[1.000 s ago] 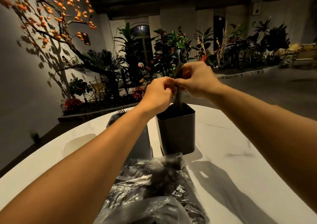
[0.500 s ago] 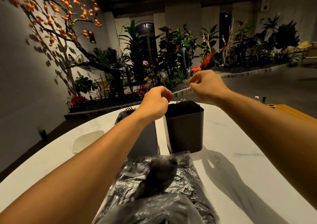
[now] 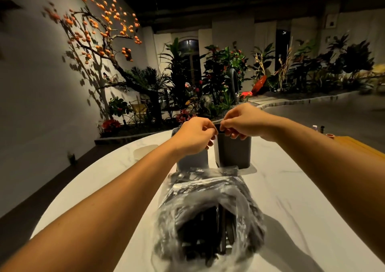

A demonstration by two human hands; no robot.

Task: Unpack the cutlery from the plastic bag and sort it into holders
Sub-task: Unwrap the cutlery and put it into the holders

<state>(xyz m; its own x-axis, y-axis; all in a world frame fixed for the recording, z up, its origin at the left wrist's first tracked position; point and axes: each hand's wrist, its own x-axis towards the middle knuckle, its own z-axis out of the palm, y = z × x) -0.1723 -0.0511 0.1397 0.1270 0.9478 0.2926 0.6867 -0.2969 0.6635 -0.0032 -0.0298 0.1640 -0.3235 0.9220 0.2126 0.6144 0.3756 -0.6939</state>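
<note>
Nearest, a crinkled, glossy plastic bag (image 3: 208, 219) lying on the pale, marble-veined desk (image 3: 291, 198), mouth gaping toward the camera, dark slim cutlery (image 3: 210, 228) bunched inside, blurred past telling piece from piece. Just beyond the bag's far end, two dark, matte, square-sided holders standing upright side by side: left holder (image 3: 192, 159) mostly hidden behind the wrist, right holder (image 3: 234, 152) with smooth flat walls and rounded corners. Above their rims, both bare forearms reaching forward, left hand (image 3: 194, 135) and right hand (image 3: 242, 120) nearly touching, each with fingers curled and fingertips drawn to the thumb as if pinching something small between them; too small and dim to tell what, or whether anything is held at all. Farther right on the desk, a few tiny bottles (image 3: 318, 128) beside a flat yellow-orange board (image 3: 358, 144). Beyond, a curved stone-edged planting bed (image 3: 291, 100) thick with glossy leaves and red blooms, and against the grey wall a bare-branched tree (image 3: 100, 32) dotted with round orange fruits, its shadow thrown on the plaster.
</note>
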